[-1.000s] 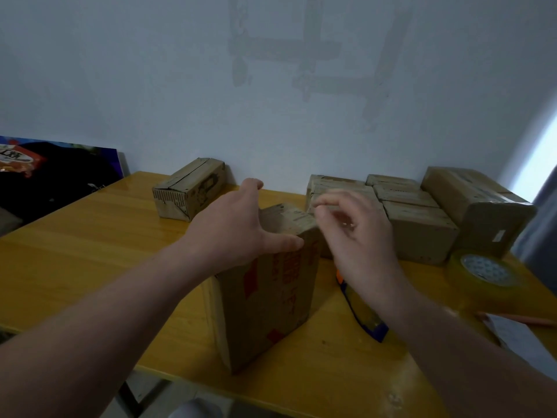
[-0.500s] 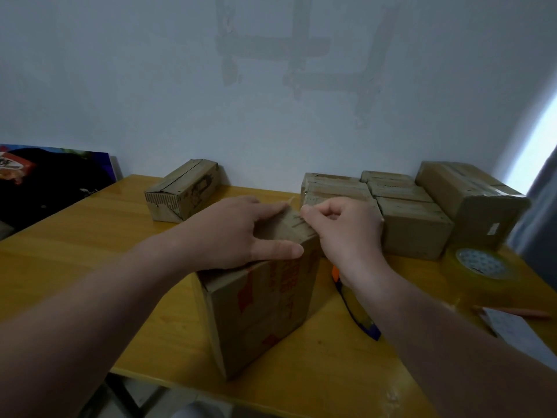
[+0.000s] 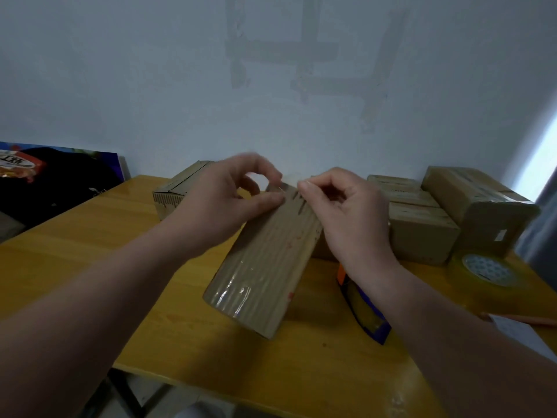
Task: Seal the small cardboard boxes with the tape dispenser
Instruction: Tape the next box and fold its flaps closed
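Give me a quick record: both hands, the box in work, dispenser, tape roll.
left hand: fingers pinch the far top edge of the tilted brown corrugated cardboard box
right hand: pinches the same edge, close beside the left
box: lower end on the yellow wooden table; glossy tape on its face
blue-and-orange tape dispenser: on the table under the right forearm, untouched
clear tape roll: lying flat, far right

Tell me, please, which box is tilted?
The middle box, pinched at its far end by the left hand and right hand; the others lie flat.
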The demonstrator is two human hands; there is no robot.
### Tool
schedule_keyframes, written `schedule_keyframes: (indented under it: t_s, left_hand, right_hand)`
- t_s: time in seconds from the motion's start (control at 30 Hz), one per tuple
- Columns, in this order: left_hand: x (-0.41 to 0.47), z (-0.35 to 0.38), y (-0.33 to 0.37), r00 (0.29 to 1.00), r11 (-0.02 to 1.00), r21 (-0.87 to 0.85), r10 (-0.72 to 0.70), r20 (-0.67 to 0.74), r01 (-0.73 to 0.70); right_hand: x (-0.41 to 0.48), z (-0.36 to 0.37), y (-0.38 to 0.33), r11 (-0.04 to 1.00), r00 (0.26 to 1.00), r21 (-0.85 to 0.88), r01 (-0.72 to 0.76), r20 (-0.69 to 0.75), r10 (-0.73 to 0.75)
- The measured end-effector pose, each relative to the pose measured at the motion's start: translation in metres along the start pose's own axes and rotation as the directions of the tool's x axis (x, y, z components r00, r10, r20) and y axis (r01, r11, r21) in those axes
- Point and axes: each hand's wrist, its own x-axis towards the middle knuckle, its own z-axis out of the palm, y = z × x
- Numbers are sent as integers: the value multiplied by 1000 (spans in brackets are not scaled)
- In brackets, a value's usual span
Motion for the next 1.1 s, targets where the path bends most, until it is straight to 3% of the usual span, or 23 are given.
schedule_keyframes:
  t_s: [0.1,0.2,0.33,0.5,0.6,0.77,1.1]
  left_hand:
    - [-1,-3,-17,992,969,-234,-47,115,73]
    - [-12,4,-29,983,966,-233,-70,170,109]
    - [-30,21,-46,988,974,-227,13,157,24]
    - [-43,41,-61,982,992,-113,79,171,-60]
    - [-50,48,-68,983,994,-94,76,167,-60]
    - [-53,54,-70,990,991,-128,51,131,-34]
    - [-58,53,-69,999,960,-279,-24,38,34]
  right_hand:
    - [-1,-2,-2,990,987,-12,139,85,-137]
    - [-10,-7,0,999,950,8,39,311,-39]
    - [-17,-20,10,991,792,-119,-61,598,120]
    - [-27,-36,24,974,592,-222,-45,780,205]
    - [-38,-40,35,965,534,-261,1,817,220]
    - [-54,-40,44,956,513,-253,148,846,145]
    - [-57,-35,42,835,472,-311,454,879,71]
